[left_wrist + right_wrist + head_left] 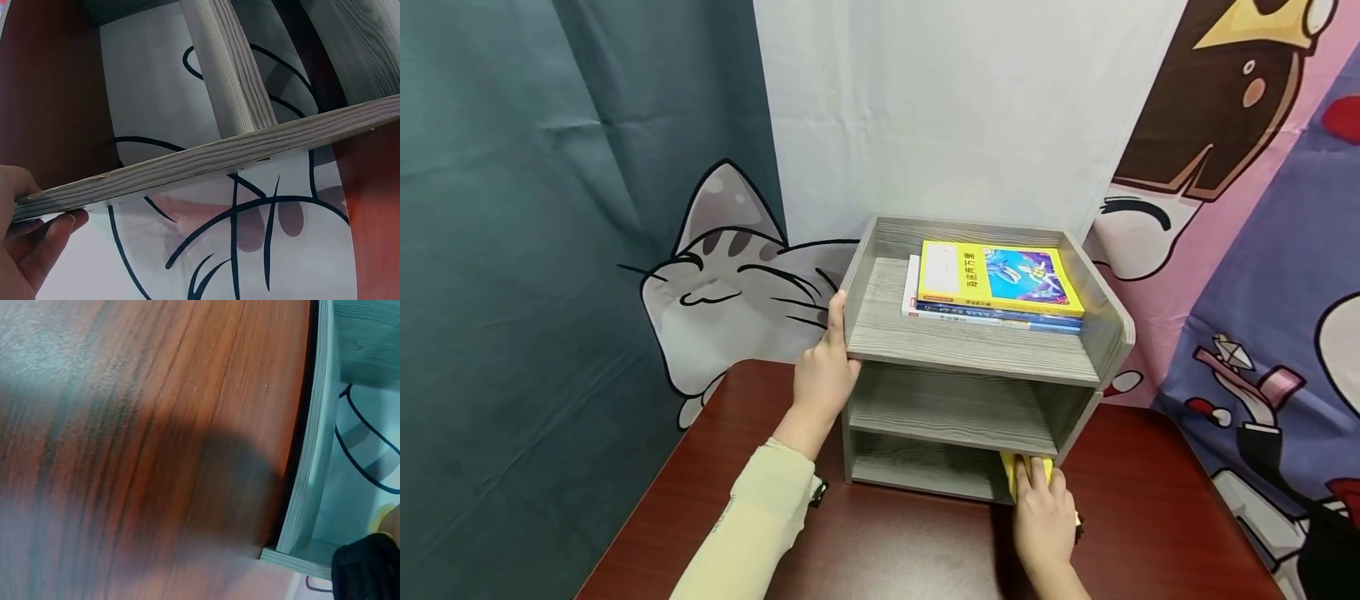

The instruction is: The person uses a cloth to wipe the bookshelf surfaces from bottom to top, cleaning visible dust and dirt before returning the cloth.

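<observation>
A grey wood-grain desktop shelf [970, 354] with an open top tray and two lower compartments stands on the table. At its left side my left hand [826, 375] grips the side panel [187, 156], the thumb on one face and fingers on the other. My right hand [1043, 517] is at the right end of the bottom compartment, holding a yellow cloth-like thing [1008, 472] that shows around its fingers. In the right wrist view only a sliver of this yellow thing [381, 515] shows, beside the hand's edge; the thumb's hold is hidden.
Several books lie stacked in the top tray, a yellow one [955, 271] uppermost. The reddish-brown table [895, 550] extends in front and to both sides. Behind hang a white curtain [970, 108] and cartoon-printed fabric [1247, 250]. A black wristband [365, 569] is on the right wrist.
</observation>
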`<state>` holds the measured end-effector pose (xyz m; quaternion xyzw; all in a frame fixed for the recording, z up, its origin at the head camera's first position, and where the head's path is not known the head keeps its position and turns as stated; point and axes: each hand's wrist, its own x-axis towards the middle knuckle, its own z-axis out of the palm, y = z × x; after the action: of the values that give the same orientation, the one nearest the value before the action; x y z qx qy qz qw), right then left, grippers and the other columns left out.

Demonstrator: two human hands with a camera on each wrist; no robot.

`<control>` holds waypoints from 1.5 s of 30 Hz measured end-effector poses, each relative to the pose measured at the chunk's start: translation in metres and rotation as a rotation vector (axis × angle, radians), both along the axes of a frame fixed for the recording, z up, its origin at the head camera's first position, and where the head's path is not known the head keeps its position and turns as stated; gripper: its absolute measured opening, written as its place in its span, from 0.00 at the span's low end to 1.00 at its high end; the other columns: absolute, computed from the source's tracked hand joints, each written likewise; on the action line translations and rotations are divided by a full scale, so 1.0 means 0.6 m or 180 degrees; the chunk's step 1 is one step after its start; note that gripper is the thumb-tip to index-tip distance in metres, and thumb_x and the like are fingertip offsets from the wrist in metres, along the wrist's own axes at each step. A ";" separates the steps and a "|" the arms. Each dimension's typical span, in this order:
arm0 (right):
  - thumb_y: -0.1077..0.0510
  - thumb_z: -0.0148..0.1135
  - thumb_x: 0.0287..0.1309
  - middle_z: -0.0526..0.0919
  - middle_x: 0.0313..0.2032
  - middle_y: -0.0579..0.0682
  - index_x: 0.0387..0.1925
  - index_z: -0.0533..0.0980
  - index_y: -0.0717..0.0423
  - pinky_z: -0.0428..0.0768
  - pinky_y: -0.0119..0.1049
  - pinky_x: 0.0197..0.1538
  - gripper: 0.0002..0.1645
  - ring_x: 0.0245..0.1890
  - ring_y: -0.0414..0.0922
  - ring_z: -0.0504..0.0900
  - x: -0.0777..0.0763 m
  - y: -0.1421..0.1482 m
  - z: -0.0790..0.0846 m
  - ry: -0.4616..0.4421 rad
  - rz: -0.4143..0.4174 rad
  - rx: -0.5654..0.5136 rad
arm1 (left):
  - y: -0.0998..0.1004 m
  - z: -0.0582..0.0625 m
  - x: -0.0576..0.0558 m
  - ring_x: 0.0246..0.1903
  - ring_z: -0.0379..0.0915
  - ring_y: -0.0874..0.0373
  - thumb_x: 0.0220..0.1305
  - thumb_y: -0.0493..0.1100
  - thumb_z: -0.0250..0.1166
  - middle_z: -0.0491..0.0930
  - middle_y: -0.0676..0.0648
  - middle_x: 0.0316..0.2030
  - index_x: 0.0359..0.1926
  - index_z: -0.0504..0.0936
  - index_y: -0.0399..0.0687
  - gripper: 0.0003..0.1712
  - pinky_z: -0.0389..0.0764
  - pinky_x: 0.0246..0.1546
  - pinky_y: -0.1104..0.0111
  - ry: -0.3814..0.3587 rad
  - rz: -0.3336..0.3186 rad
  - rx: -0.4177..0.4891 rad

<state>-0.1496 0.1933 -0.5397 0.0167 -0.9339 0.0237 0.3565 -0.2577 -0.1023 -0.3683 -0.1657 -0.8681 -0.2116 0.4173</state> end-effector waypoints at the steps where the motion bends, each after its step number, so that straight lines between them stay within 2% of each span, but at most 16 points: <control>1: 0.64 0.46 0.44 0.70 0.44 0.61 0.43 0.77 0.64 0.67 0.50 0.26 0.22 0.38 0.64 0.67 -0.002 -0.002 0.000 -0.0025 -0.0019 0.0001 | -0.001 0.000 0.000 0.06 0.56 0.56 0.36 0.27 0.68 0.81 0.36 0.34 0.67 0.45 0.49 0.59 0.59 0.08 0.66 0.0008 0.0000 -0.0006; 6: 0.64 0.45 0.46 0.69 0.42 0.62 0.43 0.77 0.65 0.67 0.49 0.21 0.22 0.32 0.63 0.67 -0.008 -0.005 -0.009 -0.0142 -0.0097 0.0000 | -0.002 -0.001 0.001 0.06 0.58 0.55 0.36 0.28 0.69 0.81 0.37 0.31 0.67 0.46 0.49 0.58 0.61 0.08 0.63 0.0078 -0.0004 -0.0011; 12: 0.66 0.46 0.46 0.68 0.50 0.63 0.48 0.76 0.64 0.67 0.48 0.19 0.24 0.32 0.64 0.66 -0.006 -0.004 -0.038 -0.0371 -0.0126 0.0016 | -0.003 -0.003 0.000 0.06 0.57 0.55 0.38 0.30 0.69 0.81 0.37 0.30 0.67 0.46 0.49 0.57 0.62 0.08 0.63 0.0143 -0.0009 -0.0008; 18: 0.66 0.50 0.47 0.66 0.56 0.61 0.48 0.76 0.64 0.67 0.47 0.17 0.23 0.32 0.63 0.66 -0.009 -0.010 -0.063 -0.0606 -0.0245 -0.0117 | -0.002 -0.002 -0.001 0.06 0.56 0.56 0.38 0.29 0.69 0.81 0.36 0.34 0.67 0.46 0.49 0.57 0.60 0.07 0.64 0.0124 -0.0024 0.0003; 21: 0.67 0.55 0.45 0.65 0.58 0.61 0.50 0.74 0.64 0.68 0.46 0.16 0.25 0.34 0.64 0.66 -0.013 -0.016 -0.063 -0.0839 -0.0309 -0.0325 | -0.002 0.000 0.000 0.06 0.56 0.56 0.37 0.29 0.69 0.81 0.36 0.35 0.67 0.46 0.49 0.57 0.60 0.08 0.64 0.0083 -0.0021 0.0005; 26: 0.62 0.67 0.41 0.65 0.59 0.61 0.56 0.71 0.61 0.72 0.52 0.19 0.35 0.39 0.67 0.67 -0.016 -0.022 -0.051 -0.1432 -0.0399 -0.0947 | -0.001 0.002 0.001 0.06 0.56 0.56 0.37 0.29 0.69 0.81 0.36 0.34 0.67 0.46 0.49 0.58 0.60 0.08 0.65 0.0054 -0.0022 0.0007; 29: 0.58 0.67 0.42 0.67 0.58 0.62 0.57 0.71 0.60 0.73 0.57 0.26 0.36 0.41 0.68 0.69 -0.017 -0.016 -0.048 -0.1568 -0.0330 -0.1377 | -0.002 0.000 0.000 0.06 0.56 0.56 0.37 0.29 0.69 0.80 0.36 0.38 0.67 0.46 0.49 0.57 0.59 0.08 0.65 0.0046 -0.0039 0.0024; 31: 0.59 0.64 0.44 0.69 0.56 0.65 0.56 0.71 0.63 0.73 0.58 0.34 0.34 0.43 0.67 0.71 -0.018 -0.009 -0.043 -0.1552 -0.0128 -0.1707 | -0.004 -0.001 -0.001 0.06 0.56 0.56 0.37 0.29 0.69 0.80 0.36 0.41 0.67 0.46 0.49 0.58 0.59 0.08 0.65 0.0037 -0.0034 0.0045; 33: 0.61 0.63 0.44 0.72 0.53 0.67 0.55 0.72 0.67 0.74 0.53 0.41 0.32 0.43 0.62 0.75 -0.017 -0.001 -0.034 -0.1538 0.0136 -0.2044 | -0.006 -0.001 -0.002 0.06 0.56 0.55 0.37 0.29 0.70 0.79 0.36 0.43 0.67 0.46 0.50 0.58 0.60 0.08 0.64 0.0036 -0.0025 0.0070; 35: 0.64 0.63 0.43 0.75 0.50 0.67 0.53 0.73 0.69 0.75 0.44 0.41 0.30 0.40 0.55 0.77 -0.015 0.009 -0.021 -0.1596 0.0420 -0.2384 | -0.007 -0.001 -0.001 0.06 0.57 0.55 0.37 0.29 0.70 0.79 0.36 0.43 0.67 0.46 0.50 0.58 0.60 0.08 0.63 0.0046 -0.0025 0.0084; 38: 0.66 0.63 0.43 0.78 0.43 0.63 0.53 0.72 0.71 0.76 0.34 0.33 0.31 0.31 0.43 0.77 -0.006 0.029 0.010 -0.1899 0.0890 -0.2785 | -0.005 -0.001 -0.001 0.07 0.59 0.54 0.37 0.29 0.70 0.78 0.35 0.46 0.67 0.46 0.50 0.57 0.61 0.09 0.63 0.0058 -0.0041 0.0075; 40: 0.67 0.63 0.43 0.79 0.37 0.60 0.54 0.71 0.72 0.76 0.32 0.27 0.31 0.23 0.38 0.76 0.002 0.048 0.042 -0.2196 0.1273 -0.2802 | -0.004 -0.002 -0.001 0.07 0.59 0.53 0.37 0.29 0.69 0.78 0.35 0.46 0.67 0.46 0.50 0.58 0.62 0.09 0.63 0.0052 -0.0057 0.0068; 42: 0.67 0.62 0.44 0.78 0.34 0.57 0.55 0.70 0.72 0.76 0.33 0.23 0.32 0.19 0.36 0.76 0.010 0.070 0.080 -0.2516 0.1670 -0.2672 | -0.002 -0.002 -0.003 0.07 0.60 0.53 0.37 0.29 0.70 0.78 0.35 0.45 0.67 0.46 0.50 0.58 0.62 0.09 0.63 0.0038 -0.0060 0.0069; 45: 0.67 0.60 0.45 0.77 0.33 0.55 0.55 0.69 0.72 0.76 0.34 0.23 0.31 0.18 0.36 0.76 0.022 0.097 0.150 -0.2903 0.2136 -0.2427 | -0.002 -0.003 -0.003 0.07 0.60 0.53 0.37 0.29 0.71 0.80 0.34 0.40 0.67 0.45 0.50 0.59 0.62 0.09 0.62 0.0028 -0.0042 0.0082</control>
<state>-0.1361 0.2512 -0.4498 0.1669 -0.8613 0.4650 -0.1185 -0.2593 -0.1038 -0.3703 -0.1670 -0.8624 -0.2248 0.4217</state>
